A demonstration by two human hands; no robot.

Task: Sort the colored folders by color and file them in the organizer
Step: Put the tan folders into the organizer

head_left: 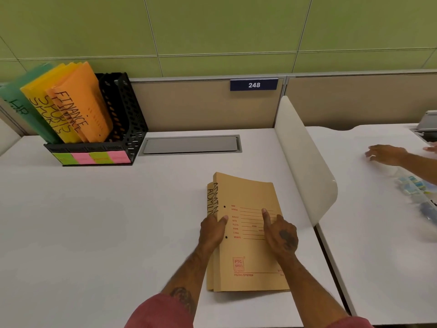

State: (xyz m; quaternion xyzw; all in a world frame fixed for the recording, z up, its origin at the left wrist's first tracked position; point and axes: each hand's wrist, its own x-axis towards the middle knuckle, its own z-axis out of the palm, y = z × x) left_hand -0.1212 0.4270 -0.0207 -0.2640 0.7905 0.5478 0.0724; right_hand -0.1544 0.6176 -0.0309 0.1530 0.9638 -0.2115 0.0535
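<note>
Two tan ADMIN folders [248,259] lie stacked on the white desk [94,233], right of centre. My left hand [212,230] grips their left spine edge, thumb on the top cover. My right hand [281,233] rests flat on the top folder with its fingers pressing down. At the back left stands a black mesh organizer [123,119]. It holds a green HR folder [16,100], yellow SPORTS folders [45,102] and orange FINANCE folders [80,100], all leaning left. Its rightmost slot looks empty.
Green and pink sticky labels [92,158] line the organizer's front. A grey cable hatch [191,144] sits at the desk's back. A white curved divider [305,162] bounds the desk on the right. Beyond it, another person's hand [385,153] reaches over small blue items [413,185].
</note>
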